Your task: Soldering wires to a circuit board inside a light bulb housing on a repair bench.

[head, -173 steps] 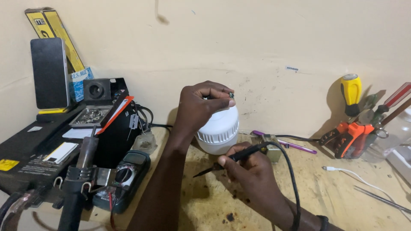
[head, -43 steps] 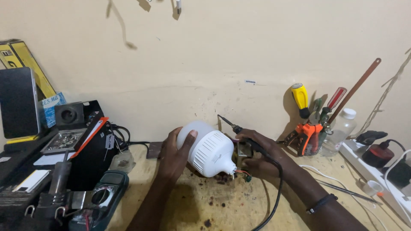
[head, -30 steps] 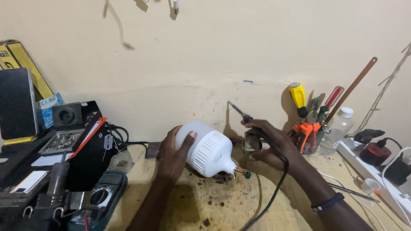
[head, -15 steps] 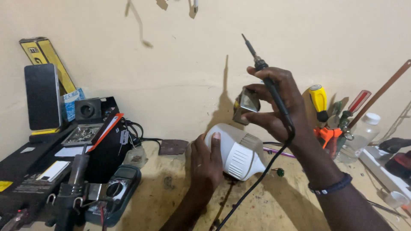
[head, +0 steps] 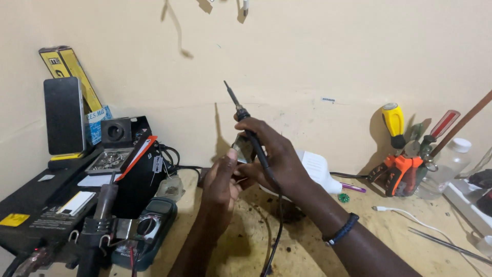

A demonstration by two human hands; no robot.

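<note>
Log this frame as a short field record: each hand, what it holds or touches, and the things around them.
right hand: raised, grips a black soldering iron, tip pointing up, and a small metallic part
left hand: fingertips at the small part
behind hands: white bulb housing on its side on the bench
left side: multimeter, black equipment case
right side: yellow-handled screwdriver, orange pliers, clear bottle
</note>
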